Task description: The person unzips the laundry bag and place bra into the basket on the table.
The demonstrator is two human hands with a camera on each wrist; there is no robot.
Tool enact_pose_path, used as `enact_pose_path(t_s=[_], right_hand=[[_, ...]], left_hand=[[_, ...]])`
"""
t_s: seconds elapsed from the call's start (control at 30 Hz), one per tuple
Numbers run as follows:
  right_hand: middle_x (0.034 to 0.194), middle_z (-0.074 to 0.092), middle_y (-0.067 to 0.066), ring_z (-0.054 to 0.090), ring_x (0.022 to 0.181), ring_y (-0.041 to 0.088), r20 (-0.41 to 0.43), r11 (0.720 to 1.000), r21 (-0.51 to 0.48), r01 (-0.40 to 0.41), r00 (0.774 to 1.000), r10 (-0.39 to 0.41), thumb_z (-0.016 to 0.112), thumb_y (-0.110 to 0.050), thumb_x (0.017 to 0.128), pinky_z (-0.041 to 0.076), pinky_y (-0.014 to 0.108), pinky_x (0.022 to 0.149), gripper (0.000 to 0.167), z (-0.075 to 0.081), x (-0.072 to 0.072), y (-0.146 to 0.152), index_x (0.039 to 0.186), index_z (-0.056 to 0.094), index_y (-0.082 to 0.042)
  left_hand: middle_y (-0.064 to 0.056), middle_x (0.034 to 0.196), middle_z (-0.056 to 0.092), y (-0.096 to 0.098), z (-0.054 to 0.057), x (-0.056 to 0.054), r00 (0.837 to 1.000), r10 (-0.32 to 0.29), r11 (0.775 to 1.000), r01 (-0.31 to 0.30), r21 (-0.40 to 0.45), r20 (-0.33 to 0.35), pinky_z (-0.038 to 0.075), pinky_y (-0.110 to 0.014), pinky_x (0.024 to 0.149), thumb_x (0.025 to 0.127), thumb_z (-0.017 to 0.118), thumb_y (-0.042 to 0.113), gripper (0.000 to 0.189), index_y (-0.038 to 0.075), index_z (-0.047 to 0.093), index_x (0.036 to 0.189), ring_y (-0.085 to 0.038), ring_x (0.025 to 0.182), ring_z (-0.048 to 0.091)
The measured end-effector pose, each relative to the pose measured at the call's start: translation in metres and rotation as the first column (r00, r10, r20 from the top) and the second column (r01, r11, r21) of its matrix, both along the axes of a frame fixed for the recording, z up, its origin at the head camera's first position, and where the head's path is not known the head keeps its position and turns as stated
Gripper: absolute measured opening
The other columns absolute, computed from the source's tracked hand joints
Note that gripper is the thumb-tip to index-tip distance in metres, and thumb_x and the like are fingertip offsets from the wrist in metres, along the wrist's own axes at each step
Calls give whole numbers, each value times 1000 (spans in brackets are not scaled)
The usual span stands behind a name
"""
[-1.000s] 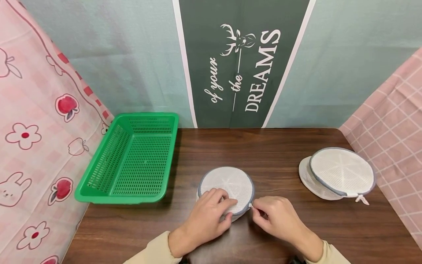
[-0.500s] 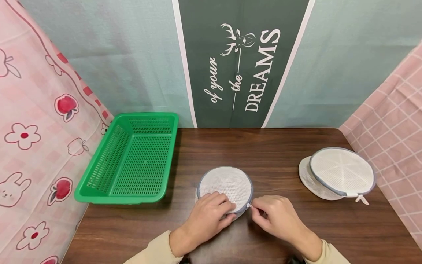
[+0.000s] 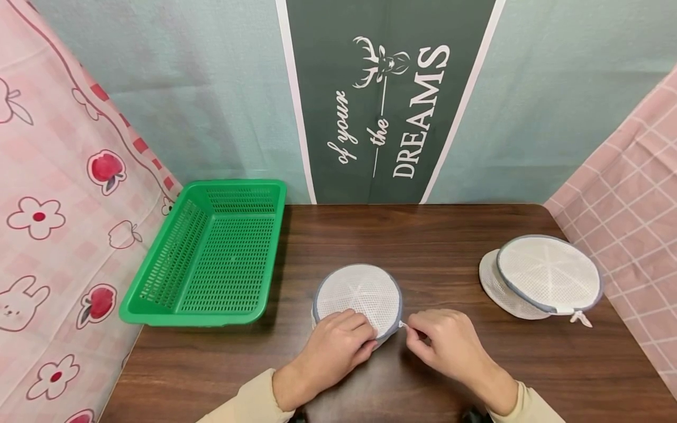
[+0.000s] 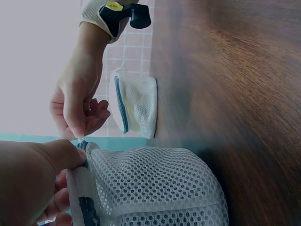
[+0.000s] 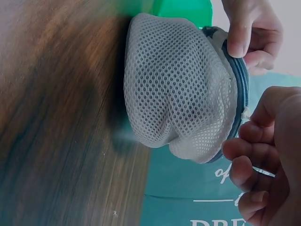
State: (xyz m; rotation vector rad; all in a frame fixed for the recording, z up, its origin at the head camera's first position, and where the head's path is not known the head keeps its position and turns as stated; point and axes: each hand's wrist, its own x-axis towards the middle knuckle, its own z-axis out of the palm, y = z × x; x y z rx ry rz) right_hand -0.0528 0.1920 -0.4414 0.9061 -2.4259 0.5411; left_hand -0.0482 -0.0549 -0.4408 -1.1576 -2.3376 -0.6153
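Note:
A round white mesh laundry bag [image 3: 365, 294] with a grey zippered rim stands on the table in front of me. My left hand [image 3: 337, 346] grips its near rim, thumb on the side and fingers over the top. At the rim's right side, my right hand [image 3: 446, 341] pinches the small white zipper pull [image 5: 246, 113] between thumb and forefinger. Seen from the right wrist, the dark zipper [image 5: 241, 77] runs along the rim between both hands, and the mesh side wall [image 5: 169, 80] is creased. What the bag holds, if anything, cannot be made out.
A green perforated plastic basket [image 3: 195, 320] stands at the left with nothing in it. At the right lies a second white mesh bag [image 3: 550, 273] with a tied pull. Fabric curtains [image 3: 233, 106] enclose the brown wooden table [image 3: 423, 235] at the back and sides.
My left hand's fingers have closed over the near rim, where they were spread on the top before. The bag has shifted slightly left and away, while my right hand stays at the pull.

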Motion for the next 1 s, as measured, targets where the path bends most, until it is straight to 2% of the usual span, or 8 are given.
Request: enact_pose_path(t_s=[0.2,0.7,1.0], right_hand=[[60,30,-17,28,54,0,-16,999,-18,37,999,-37,56,-18,78,27,20,47,24,1,-5,3,60,42,-26],[59,35,-15,28,52,4,-102,995,-43,86,991,-90,53,-19,78,26,25,43,21,-3,-19,8,60,44,-26],[58,34,-13,29,52,6,-82,992,-23,122,989,-123,50,-19,82,27,25,44,23,-2,-22,10,61,43,-24]], left_hand=[[8,83,61,0,1,0,1000,-6,1000,6,15,-20,52,-24,73,83,80,17,15,18,65,80,-9,77,60],[9,82,61,0,3,1,1000,-9,1000,10,-26,18,49,-25,68,83,80,16,15,19,65,81,-7,76,59],[9,80,59,-1,3,2,1000,-17,999,17,-40,4,47,-24,64,81,81,17,17,19,64,80,-7,74,58]])
